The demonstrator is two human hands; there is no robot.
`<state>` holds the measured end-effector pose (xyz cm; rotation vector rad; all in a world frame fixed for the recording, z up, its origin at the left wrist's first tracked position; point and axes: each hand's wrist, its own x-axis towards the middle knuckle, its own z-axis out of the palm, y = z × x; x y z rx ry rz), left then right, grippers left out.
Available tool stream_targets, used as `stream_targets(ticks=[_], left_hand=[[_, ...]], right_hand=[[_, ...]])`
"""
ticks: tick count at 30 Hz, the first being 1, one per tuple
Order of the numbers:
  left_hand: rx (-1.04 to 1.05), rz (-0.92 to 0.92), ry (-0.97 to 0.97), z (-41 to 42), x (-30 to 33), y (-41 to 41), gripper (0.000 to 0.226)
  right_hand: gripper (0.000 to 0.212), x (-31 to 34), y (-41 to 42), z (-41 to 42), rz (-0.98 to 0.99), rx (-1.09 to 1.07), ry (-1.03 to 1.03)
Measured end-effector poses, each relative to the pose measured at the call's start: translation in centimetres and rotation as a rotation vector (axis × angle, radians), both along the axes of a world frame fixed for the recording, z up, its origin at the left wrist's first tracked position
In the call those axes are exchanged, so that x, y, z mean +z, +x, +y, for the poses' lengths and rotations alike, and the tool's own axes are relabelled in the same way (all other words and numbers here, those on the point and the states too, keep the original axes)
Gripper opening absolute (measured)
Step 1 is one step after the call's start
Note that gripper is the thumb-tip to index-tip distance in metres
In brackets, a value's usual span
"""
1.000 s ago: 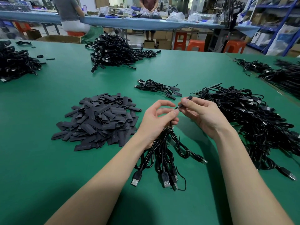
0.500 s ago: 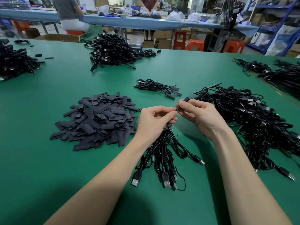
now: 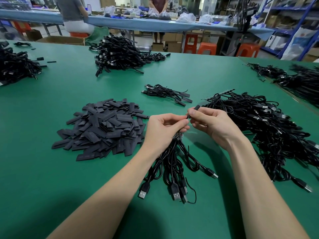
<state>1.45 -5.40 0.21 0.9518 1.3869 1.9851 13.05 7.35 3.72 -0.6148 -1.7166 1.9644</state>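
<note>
Green table (image 3: 43, 187), blue bench (image 3: 172, 25) behind, orange stools (image 3: 207, 48), shelving (image 3: 293, 14) rt.

One wide-angle view, worn on the person's head, looks forward and down, close above the green table (image 3: 43, 187), and reaches the blue workbench (image 3: 172, 25) far behind.

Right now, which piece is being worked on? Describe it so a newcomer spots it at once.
On the green table, look between the heap of flat black sleeves and the big cable pile. There, beside the left hand gripping cables, the right hand pinches a short black tube poking past its fingertips, the only one held off the table.
</note>
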Motion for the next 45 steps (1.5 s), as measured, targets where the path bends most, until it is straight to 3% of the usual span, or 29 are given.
stream_targets(ticks=[14,28,35,45], left_hand=[[-0.027,-0.081,0.017,-0.1,0.4,0.0,0.01],[-0.056,-0.115,0.004,-0.3,0.4,0.1,0.01],[-0.074,-0.229,0.026,-0.2,0.5,-0.2,0.014],[-0.072,-0.255,0.039,-0.3,0.4,-0.3,0.012]], right_hand=[[0.029,-0.3,0.1,-0.3,0.057,-0.017,-0.102],[0.016,-0.1,0.2,-0.6,0.039,0.056,-0.09],[0.044,0.0,-0.6,-1.4,0.159,-0.064,-0.09],[0.032,0.2,-1.1,-2.4,0.257,-0.133,-0.12]])
